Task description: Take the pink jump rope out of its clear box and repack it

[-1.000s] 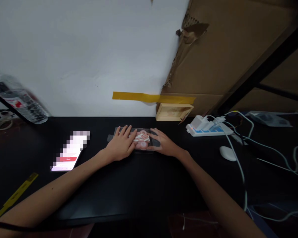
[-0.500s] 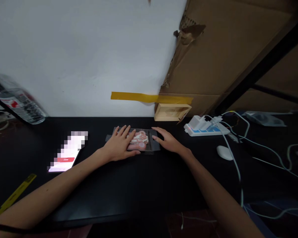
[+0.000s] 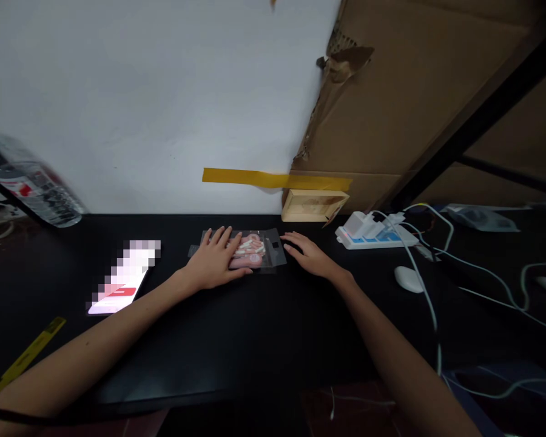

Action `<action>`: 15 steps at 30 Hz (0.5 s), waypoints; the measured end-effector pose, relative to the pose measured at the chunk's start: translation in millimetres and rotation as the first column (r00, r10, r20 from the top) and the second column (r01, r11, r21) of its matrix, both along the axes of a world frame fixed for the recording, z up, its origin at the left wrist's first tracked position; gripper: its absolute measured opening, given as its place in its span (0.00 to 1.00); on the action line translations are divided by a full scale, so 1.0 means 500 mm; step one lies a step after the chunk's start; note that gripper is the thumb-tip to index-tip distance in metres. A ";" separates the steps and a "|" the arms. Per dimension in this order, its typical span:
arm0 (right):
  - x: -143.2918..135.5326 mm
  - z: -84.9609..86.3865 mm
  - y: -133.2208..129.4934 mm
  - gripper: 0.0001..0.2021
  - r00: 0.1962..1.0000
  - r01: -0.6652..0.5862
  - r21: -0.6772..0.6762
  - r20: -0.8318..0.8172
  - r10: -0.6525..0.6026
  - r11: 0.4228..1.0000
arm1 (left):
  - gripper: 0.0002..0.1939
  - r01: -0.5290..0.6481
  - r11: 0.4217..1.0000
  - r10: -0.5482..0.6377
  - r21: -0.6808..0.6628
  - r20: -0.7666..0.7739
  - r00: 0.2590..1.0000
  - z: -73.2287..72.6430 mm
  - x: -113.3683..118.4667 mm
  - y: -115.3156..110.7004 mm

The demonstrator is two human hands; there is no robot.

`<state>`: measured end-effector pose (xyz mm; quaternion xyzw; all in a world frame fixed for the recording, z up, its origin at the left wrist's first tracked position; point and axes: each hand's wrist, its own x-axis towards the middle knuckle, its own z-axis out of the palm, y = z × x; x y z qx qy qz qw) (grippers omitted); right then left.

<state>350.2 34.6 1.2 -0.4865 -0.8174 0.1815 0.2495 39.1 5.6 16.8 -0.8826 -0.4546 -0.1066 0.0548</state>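
Observation:
A clear plastic packet (image 3: pixel 269 246) lies flat on the black desk, with pink and white pieces (image 3: pixel 250 246) inside and a pink roundish item (image 3: pixel 248 261) along its near side. My left hand (image 3: pixel 215 260) rests palm down over the packet's left half, fingers spread, and hides that part of it. Just off the packet's right end is my right hand (image 3: pixel 310 255), its fingers loosely stretched toward the clear hang-tab edge. Nothing shows in its fingers.
A lit phone (image 3: pixel 127 273) lies on the left, with a yellow strip (image 3: pixel 31 352) nearer me. A wooden box (image 3: pixel 313 206) leans at the back. Rightward are a white power strip (image 3: pixel 373 240), cables and a white mouse (image 3: pixel 408 279). A water bottle (image 3: pixel 40 194) stands far left.
The packet and my left hand have shifted slightly to the left and away from me. My right hand has come off the packet's right end and now lies beside it.

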 end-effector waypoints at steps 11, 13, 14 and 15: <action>-0.053 0.015 -0.042 0.26 0.993 -0.113 0.031 0.033 0.112 0.993 | 0.47 -0.035 0.999 0.035 -0.016 -0.005 0.999 0.009 -0.005 0.005; -0.059 0.004 -0.043 0.27 0.986 -0.150 0.025 0.070 0.148 0.988 | 0.48 -0.031 0.999 0.032 -0.035 0.005 0.999 0.014 -0.007 0.008; -0.061 0.000 -0.043 0.27 0.983 -0.163 0.022 0.089 0.160 0.986 | 0.49 -0.028 0.999 0.029 -0.045 0.007 1.000 0.016 -0.008 0.009; -0.063 -0.004 -0.043 0.26 0.980 -0.172 0.020 0.108 0.169 0.985 | 0.50 -0.026 0.998 0.026 -0.053 0.007 1.000 0.018 -0.009 0.011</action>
